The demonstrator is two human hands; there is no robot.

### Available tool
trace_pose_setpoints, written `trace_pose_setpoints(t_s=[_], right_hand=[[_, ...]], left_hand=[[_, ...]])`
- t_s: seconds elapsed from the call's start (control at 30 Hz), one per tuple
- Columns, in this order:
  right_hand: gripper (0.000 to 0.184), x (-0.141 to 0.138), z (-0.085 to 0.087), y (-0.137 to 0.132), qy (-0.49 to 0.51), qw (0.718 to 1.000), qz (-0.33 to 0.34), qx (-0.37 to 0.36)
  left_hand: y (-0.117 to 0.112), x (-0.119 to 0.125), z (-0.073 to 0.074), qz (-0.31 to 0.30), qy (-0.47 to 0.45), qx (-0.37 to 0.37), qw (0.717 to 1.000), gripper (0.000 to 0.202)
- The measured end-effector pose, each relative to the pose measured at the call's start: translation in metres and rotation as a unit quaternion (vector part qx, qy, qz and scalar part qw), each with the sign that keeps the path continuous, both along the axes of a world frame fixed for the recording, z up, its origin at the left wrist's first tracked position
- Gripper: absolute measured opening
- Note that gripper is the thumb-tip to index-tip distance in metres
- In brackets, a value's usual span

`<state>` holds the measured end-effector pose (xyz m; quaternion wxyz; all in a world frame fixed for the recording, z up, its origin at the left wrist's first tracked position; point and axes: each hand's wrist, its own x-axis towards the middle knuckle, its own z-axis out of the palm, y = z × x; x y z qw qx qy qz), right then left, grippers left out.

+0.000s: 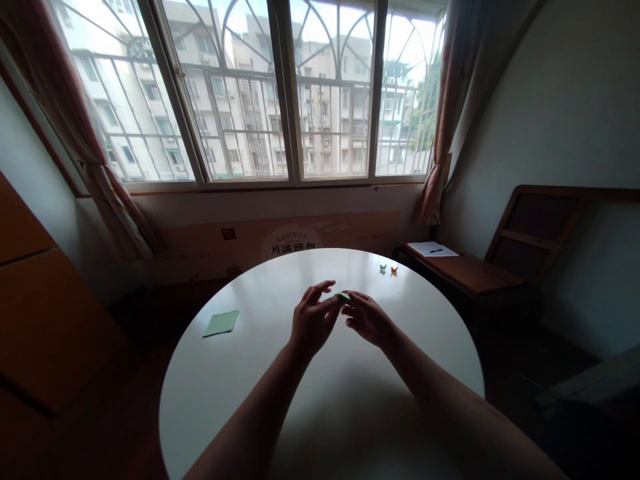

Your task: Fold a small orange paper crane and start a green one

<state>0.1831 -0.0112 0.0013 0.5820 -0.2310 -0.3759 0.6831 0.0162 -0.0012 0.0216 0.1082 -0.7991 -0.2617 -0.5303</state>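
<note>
Between my two hands, over the middle of the round white table (260,373), is a small folded piece of green paper (343,296). My left hand (313,316) pinches its left side, with the index finger raised off it. From the other side my right hand (367,316) grips the paper between thumb and fingertips. The fingers hide much of the fold, so its exact shape cannot be made out. On the left of the table lies a flat green sheet of paper (221,323). Towards the far right edge stand two small folded paper figures, one green (383,269) and one orange (394,271).
Right of the table is a low wooden stand (470,272) bearing a white sheet (433,249) with a dark pen on it. A wooden chair back (535,227) rises behind. Barred windows with curtains (435,180) face me; an orange-brown cabinet (45,313) is at left.
</note>
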Motion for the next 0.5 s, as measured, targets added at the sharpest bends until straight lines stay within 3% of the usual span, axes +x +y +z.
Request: trace_pose_setpoints(t_s=[0.5], right_hand=[[0.027, 0.0016, 0.0021, -0.0008, -0.005, 1.0, 0.002, -0.006]], left_hand=[[0.0005, -0.0013, 0.0001, 0.005, 0.04, -0.029, 0.999, 0.013]])
